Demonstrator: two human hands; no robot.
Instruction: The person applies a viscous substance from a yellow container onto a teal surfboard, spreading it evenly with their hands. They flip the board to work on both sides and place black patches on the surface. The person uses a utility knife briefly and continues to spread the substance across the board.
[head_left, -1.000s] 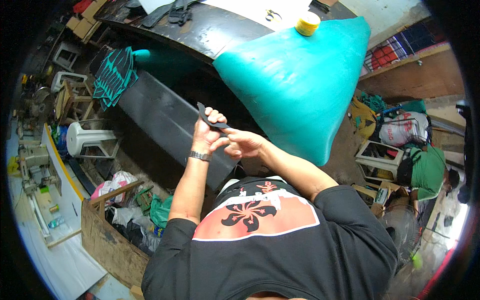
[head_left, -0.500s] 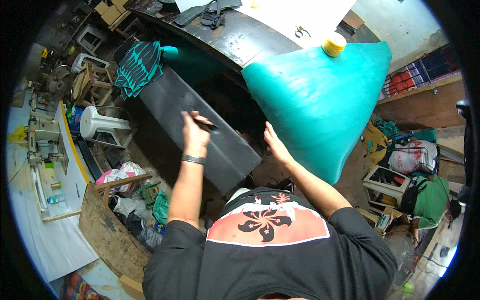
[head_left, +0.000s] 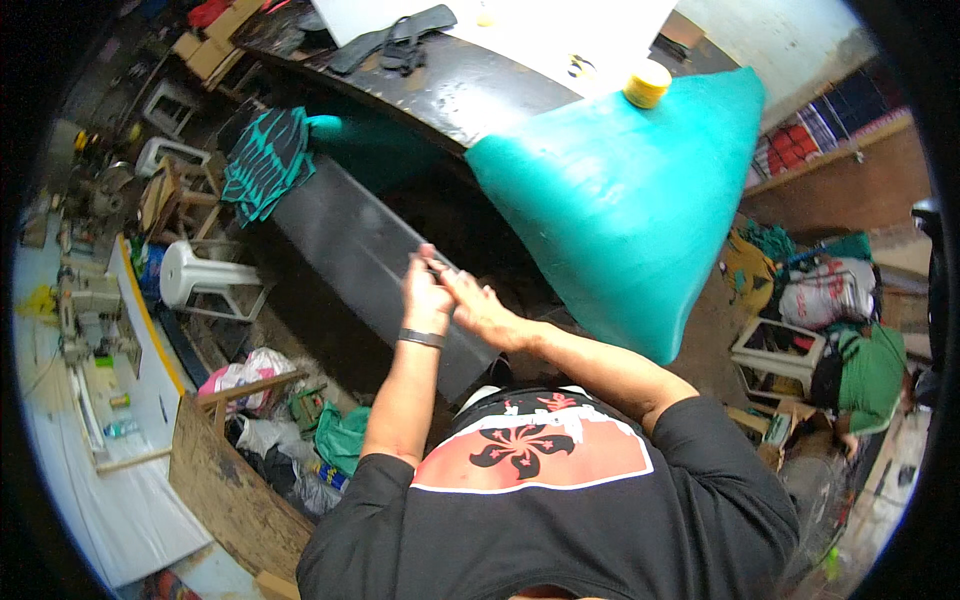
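Left hand, head view: the left hand (head_left: pixel 425 293) points away from the body, partly covered; how far its fingers curl, and on what, cannot be told.
Right hand: the right hand (head_left: pixel 484 312) meets the left, fingers mostly straight and slightly blurred; its grip cannot be told.
Between palms: hidden.
Board: the black board (head_left: pixel 350 235) slants beneath both hands, which cover part of its near half.
Cut pieces: teal-and-black pieces (head_left: pixel 266 160) hide its far end.
Sheet: the green sheet (head_left: pixel 620 210) drapes off the table (head_left: pixel 470 90), covering its near corner, right of the hands.
On top: a yellow roll (head_left: pixel 648 84) on the sheet; a black strap (head_left: pixel 404 45) on the table.
Left side: a white stool (head_left: pixel 205 272); a sewing machine (head_left: pixel 92 290), blurred.
Rim: dark, cutting off the room's edges.
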